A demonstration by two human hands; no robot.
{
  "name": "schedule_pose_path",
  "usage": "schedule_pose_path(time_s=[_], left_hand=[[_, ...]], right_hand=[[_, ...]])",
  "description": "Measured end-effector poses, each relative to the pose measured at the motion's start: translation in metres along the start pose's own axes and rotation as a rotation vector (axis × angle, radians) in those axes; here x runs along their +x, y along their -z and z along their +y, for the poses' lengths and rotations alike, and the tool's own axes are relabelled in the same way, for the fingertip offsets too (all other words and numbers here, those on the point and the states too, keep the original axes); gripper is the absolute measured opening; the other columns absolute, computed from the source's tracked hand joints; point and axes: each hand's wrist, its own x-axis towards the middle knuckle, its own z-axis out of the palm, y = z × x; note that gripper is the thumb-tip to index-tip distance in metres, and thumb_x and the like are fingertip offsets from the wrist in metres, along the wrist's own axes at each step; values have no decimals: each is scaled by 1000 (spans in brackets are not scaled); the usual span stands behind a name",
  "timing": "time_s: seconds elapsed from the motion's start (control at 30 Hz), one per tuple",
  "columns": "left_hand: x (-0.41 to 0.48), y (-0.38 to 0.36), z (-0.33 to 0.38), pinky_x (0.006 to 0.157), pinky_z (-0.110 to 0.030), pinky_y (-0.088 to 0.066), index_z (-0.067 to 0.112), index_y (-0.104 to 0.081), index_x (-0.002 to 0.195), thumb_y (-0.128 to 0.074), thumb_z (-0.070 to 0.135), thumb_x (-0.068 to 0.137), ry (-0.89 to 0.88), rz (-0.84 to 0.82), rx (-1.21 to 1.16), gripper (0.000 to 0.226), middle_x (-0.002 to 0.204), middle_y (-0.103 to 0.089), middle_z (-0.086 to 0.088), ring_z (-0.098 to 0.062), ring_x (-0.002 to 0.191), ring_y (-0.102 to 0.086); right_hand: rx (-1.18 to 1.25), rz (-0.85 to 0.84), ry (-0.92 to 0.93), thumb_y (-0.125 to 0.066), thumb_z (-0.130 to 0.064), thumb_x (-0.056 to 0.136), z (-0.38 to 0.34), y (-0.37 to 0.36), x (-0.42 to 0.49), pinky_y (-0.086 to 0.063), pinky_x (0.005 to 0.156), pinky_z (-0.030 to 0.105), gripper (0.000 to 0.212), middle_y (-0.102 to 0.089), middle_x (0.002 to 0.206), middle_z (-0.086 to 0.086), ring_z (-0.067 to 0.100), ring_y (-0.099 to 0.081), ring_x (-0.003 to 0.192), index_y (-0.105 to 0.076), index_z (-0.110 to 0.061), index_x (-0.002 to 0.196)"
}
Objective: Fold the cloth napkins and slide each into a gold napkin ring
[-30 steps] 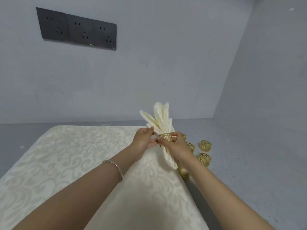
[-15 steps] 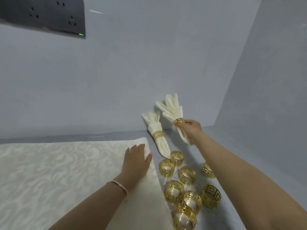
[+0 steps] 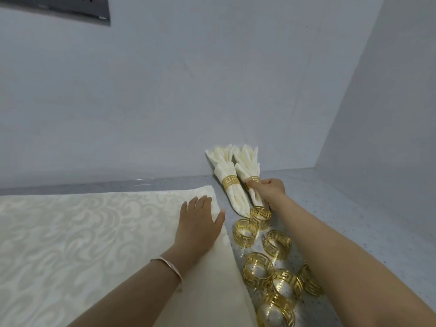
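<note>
right hand (image 3: 269,188) clenched in a pinch on the held napkin (image 3: 247,161), thumb and curled fingers closing at its gold ring (image 3: 254,179). grip sits at the napkin's waist. fanned cream folds spread past the fingers on the side away from the flat cloth (image 3: 82,232). narrow tail comes out on the other side of the hand.

held napkin lies just beyond the flat cloth's far right corner, off the fabric, on the grey speckled counter (image 3: 354,220).

other napkin (image 3: 227,168), banded with its own ring (image 3: 231,182), lies between the held napkin and the flat cloth's corner. it touches the held one along its side and points the same way.

left hand (image 3: 198,223) released, fingers straight and slightly spread, palm down on the flat cloth near that far right corner. thin bracelet (image 3: 168,267) on the wrist.

loose rings (image 3: 245,232) clustered on the counter along the flat cloth's right edge, several touching each other. one sits just beside the napkin tails; cannot tell whether it touches them.
</note>
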Motion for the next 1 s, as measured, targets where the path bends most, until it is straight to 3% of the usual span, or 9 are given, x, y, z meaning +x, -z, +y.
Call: schedule_pose_path(time_s=[0.03,0.07,0.1,0.13,0.27,0.47,0.63,0.77,1.0], left_hand=[[0,0,0,119,-36,-6,16,-24,149,-26,50,99,-3,3,-4,61,155,-26,2,-16,144,-17],[0,1,0,119,-36,-6,15,-24,149,-27,50,99,-7,5,-8,61,155,-26,1,-16,144,-17],[-1,0,-1,120,-36,-6,15,-23,149,-27,50,99,-10,2,-9,61,156,-25,1,-16,144,-16],[-1,1,-1,120,-36,-5,14,-23,149,-27,50,99,-13,-4,-8,62,156,-25,1,-17,145,-16],[0,1,-2,119,-36,-6,15,-25,149,-30,48,99,-23,-19,-40,59,154,-29,1,-17,144,-19],[-21,21,-5,98,-23,-34,20,-42,138,-47,37,97,-70,111,-380,45,129,-57,4,-13,117,-52],[-103,49,-31,116,-26,-10,28,-22,150,-24,75,84,-137,-118,-182,81,151,-32,10,-9,141,-24],[-168,74,-65,118,-32,3,34,-12,151,23,89,47,-163,-205,-1,123,158,-12,16,-8,146,-4],[-265,124,-105,118,-36,7,38,-10,151,4,87,62,-180,-314,53,102,159,-4,15,-9,147,3]], right_hand=[[-9,-8,3,-77,-38,75,0,0,0,-49,86,40,39,-57,92,25,33,-61,95,-63,-4,88],[-22,-18,7,-76,-39,76,-1,1,0,-48,85,38,42,-41,84,8,32,-60,96,-64,-2,93],[-42,-27,10,-75,-41,77,-1,2,1,-48,87,38,48,-44,131,13,31,-59,101,-63,-1,102],[-66,-35,10,-73,-44,78,-2,4,1,-46,91,39,56,-59,117,18,31,-56,108,-60,-1,112],[-158,-18,116,-68,-52,79,-12,14,-7,-38,106,43,71,-46,140,7,26,-46,126,-46,-10,133],[5,24,455,-68,-37,85,-33,29,-86,-38,86,19,38,-53,125,-5,7,-49,110,-57,-20,117],[64,-81,599,-65,-31,88,-9,33,-197,-32,82,-4,23,-56,114,-22,-17,-46,106,-62,-28,111],[-18,-252,554,-64,-32,88,29,11,-260,-34,97,8,25,-56,119,-24,-16,-46,112,-63,-30,113],[-290,-484,566,-59,-49,88,73,-5,-346,-24,116,28,43,-44,141,-17,-3,-28,136,-57,-32,127]])
